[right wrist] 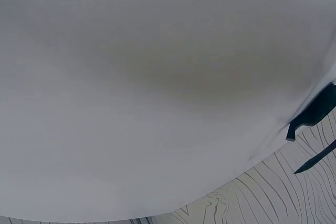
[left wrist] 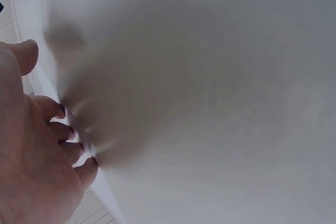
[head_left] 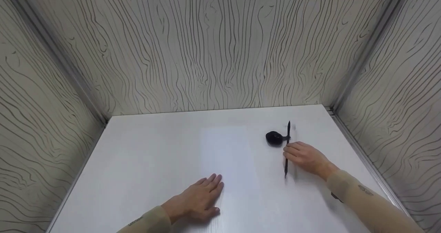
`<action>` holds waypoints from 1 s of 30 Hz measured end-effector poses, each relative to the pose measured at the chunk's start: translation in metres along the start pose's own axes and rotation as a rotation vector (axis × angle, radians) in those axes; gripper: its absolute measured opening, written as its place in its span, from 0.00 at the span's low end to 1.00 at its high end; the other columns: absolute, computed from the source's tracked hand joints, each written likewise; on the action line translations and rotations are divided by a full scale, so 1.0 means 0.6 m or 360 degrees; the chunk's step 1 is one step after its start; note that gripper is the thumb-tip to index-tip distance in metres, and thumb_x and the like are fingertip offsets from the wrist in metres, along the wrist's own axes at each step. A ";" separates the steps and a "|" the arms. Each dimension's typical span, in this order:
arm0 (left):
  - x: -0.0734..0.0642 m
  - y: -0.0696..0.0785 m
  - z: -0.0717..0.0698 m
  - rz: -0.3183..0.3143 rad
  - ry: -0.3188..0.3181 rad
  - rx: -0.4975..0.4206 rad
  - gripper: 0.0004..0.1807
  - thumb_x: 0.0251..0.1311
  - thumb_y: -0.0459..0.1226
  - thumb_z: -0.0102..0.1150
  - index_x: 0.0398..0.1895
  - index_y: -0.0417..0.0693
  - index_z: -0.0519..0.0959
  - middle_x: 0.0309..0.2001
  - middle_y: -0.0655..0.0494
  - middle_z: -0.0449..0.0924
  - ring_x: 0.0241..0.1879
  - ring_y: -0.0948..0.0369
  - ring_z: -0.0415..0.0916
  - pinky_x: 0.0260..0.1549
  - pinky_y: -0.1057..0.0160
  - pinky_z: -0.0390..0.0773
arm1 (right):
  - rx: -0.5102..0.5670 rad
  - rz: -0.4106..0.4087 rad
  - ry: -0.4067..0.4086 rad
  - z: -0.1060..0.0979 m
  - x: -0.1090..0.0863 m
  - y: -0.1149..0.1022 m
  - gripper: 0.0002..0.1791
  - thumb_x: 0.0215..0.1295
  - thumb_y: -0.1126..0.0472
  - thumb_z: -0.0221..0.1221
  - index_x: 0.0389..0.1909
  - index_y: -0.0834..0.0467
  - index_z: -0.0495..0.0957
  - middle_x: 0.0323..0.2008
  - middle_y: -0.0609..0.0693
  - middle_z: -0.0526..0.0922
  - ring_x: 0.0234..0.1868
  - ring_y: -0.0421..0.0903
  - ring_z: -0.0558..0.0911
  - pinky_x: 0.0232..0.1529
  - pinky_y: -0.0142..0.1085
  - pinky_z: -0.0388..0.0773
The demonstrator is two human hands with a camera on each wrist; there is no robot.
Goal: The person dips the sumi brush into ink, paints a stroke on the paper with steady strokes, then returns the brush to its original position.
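Observation:
My right hand (head_left: 305,156) pinches a thin black stick (head_left: 289,129) with pointed ends, held lengthwise over the right part of the white table. One tapered tip of the stick (right wrist: 310,163) shows at the lower right of the right wrist view; that hand is outside this view. Just left of the stick's upper half sits a black rounded thing (head_left: 274,138) with a short handle-like stub. My left hand (head_left: 201,198) is palm down at the front, fingers extended. In the left wrist view, the left hand's fingertips (left wrist: 90,170) touch the white surface.
A paler rectangle (head_left: 225,150) lies on the middle of the white table (head_left: 148,150), just beyond the left hand. Wood-grain patterned panels (head_left: 213,47) stand behind and on both sides, with metal rails (head_left: 358,157) along the table's side edges.

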State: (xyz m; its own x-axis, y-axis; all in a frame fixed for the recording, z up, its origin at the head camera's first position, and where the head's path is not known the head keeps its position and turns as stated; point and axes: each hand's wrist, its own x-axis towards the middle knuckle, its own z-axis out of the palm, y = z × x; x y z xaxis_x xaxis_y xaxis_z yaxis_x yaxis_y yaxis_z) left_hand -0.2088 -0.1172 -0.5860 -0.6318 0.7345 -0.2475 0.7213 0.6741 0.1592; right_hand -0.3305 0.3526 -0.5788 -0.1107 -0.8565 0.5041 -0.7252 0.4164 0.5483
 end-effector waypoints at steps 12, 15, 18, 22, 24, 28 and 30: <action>0.001 -0.003 0.000 0.0010 -0.0011 -0.0018 0.50 0.81 0.68 0.35 0.94 0.47 0.51 0.95 0.47 0.45 0.94 0.48 0.46 0.91 0.46 0.58 | -0.0033 0.0067 0.0130 -0.011 0.037 -0.004 0.29 0.91 0.72 0.38 0.39 0.61 0.90 0.39 0.54 0.94 0.40 0.49 0.92 0.41 0.38 0.92; 0.002 -0.004 0.000 0.0024 -0.0010 0.0005 0.50 0.82 0.68 0.34 0.94 0.46 0.51 0.94 0.45 0.45 0.94 0.46 0.47 0.90 0.45 0.59 | -0.0002 0.0133 0.0161 -0.014 0.049 -0.005 0.27 0.91 0.70 0.42 0.38 0.62 0.89 0.39 0.54 0.93 0.39 0.49 0.92 0.41 0.38 0.92; 0.003 -0.006 0.002 0.0025 -0.0004 0.0006 0.50 0.82 0.68 0.33 0.94 0.46 0.51 0.94 0.45 0.45 0.94 0.47 0.47 0.90 0.45 0.60 | 0.0051 0.0213 0.0190 -0.016 0.061 -0.004 0.25 0.92 0.68 0.44 0.39 0.63 0.89 0.39 0.54 0.93 0.39 0.50 0.93 0.42 0.39 0.93; 0.003 -0.007 0.004 0.0025 0.0006 -0.0009 0.50 0.82 0.69 0.32 0.94 0.48 0.51 0.95 0.46 0.44 0.94 0.47 0.46 0.91 0.45 0.59 | 0.0135 0.0342 0.0239 -0.016 0.074 -0.001 0.23 0.91 0.67 0.45 0.40 0.64 0.89 0.39 0.55 0.93 0.40 0.51 0.93 0.42 0.41 0.93; 0.004 -0.008 0.005 0.0025 0.0011 -0.0014 0.50 0.82 0.69 0.32 0.94 0.48 0.50 0.95 0.47 0.44 0.94 0.48 0.46 0.91 0.45 0.59 | 0.0198 0.0434 0.0259 -0.018 0.079 -0.001 0.17 0.87 0.70 0.51 0.42 0.64 0.88 0.40 0.56 0.92 0.40 0.52 0.93 0.43 0.43 0.93; 0.004 -0.008 0.006 0.0024 0.0013 -0.0022 0.50 0.82 0.69 0.32 0.94 0.49 0.50 0.95 0.47 0.44 0.95 0.48 0.46 0.91 0.46 0.59 | 0.0356 0.0641 0.0336 -0.021 0.090 -0.001 0.10 0.67 0.80 0.67 0.44 0.65 0.87 0.41 0.57 0.90 0.42 0.53 0.91 0.45 0.43 0.91; 0.005 -0.008 0.007 0.0026 0.0016 -0.0024 0.50 0.82 0.69 0.32 0.94 0.49 0.50 0.95 0.47 0.44 0.94 0.48 0.46 0.91 0.46 0.59 | 0.0417 0.0740 0.0368 -0.021 0.096 -0.001 0.17 0.58 0.84 0.71 0.44 0.65 0.87 0.42 0.56 0.89 0.43 0.52 0.89 0.45 0.42 0.90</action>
State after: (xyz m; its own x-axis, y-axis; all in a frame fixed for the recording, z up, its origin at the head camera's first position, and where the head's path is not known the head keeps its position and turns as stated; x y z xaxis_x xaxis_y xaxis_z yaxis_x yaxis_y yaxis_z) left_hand -0.2127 -0.1186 -0.5912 -0.6227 0.7463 -0.2351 0.7273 0.6629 0.1777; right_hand -0.3280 0.3067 -0.5417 -0.3279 -0.5005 0.8012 -0.7830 0.6185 0.0659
